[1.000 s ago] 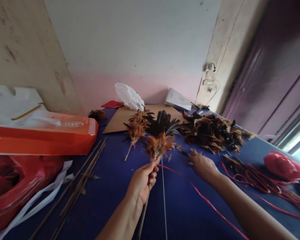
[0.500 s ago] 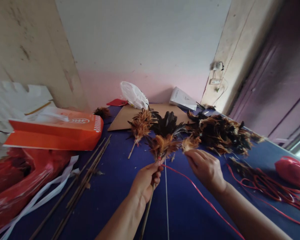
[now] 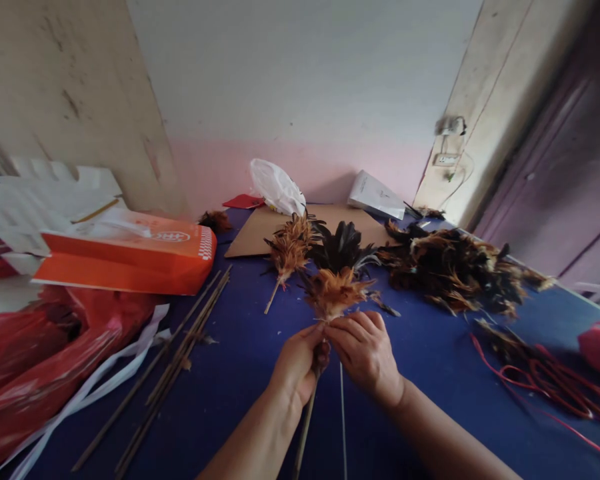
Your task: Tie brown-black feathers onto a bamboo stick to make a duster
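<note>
The one view looks out from the person's head, facing forward and down across the blue surface (image 3: 250, 360) to a brown cardboard sheet (image 3: 250, 237). It stands on the sheet's near side, close to the left hand (image 3: 300, 363) and right hand (image 3: 367, 353) (wide enough to catch an orange bag (image 3: 125, 273) left of the sheet), and reaches the wall (image 3: 300, 80) beyond it.
</note>
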Available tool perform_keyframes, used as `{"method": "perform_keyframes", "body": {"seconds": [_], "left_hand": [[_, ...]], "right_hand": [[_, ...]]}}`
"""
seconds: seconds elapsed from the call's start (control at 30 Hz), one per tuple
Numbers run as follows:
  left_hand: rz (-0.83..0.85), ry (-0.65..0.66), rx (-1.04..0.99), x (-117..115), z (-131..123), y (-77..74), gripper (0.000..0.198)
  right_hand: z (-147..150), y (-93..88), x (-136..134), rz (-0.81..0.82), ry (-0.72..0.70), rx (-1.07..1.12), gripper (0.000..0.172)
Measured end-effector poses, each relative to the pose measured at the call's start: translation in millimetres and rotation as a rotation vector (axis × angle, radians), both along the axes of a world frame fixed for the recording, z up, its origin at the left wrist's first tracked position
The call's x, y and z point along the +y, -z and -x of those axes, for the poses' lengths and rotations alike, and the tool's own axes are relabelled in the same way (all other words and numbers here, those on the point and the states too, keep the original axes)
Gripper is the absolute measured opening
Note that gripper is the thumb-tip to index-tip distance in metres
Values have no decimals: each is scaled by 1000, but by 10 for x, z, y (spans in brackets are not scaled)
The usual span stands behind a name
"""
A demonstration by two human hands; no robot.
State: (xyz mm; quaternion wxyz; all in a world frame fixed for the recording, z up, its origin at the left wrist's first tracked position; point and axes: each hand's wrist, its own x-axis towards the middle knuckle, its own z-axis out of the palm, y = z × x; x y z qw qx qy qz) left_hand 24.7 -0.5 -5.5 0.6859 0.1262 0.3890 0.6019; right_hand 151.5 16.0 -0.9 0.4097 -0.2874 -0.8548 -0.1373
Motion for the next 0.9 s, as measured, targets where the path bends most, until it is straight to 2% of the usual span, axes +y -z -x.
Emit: {"method": "perform_keyframes", "body": {"seconds": [0.2, 0.5, 0.67, 0.8, 0.9], "left_hand": [[16, -1, -31, 7, -7, 22, 5], [35, -55, -61, -23, -31, -44, 15], [-39, -77, -21, -41, -46, -50, 3], [-80, -89, 70, -21, -9, -43, 8], [-97, -124, 165, -4, 36, -70, 11]], "right_hand": [[-12, 58, 2, 33, -8, 33, 16], [-1, 96, 27, -11, -33, 49, 14], [-13, 55, 19, 12, -57, 42, 16], [-51, -11, -7, 162, -124, 58, 20], [-67, 26, 11, 427, -66, 261, 17]]}}
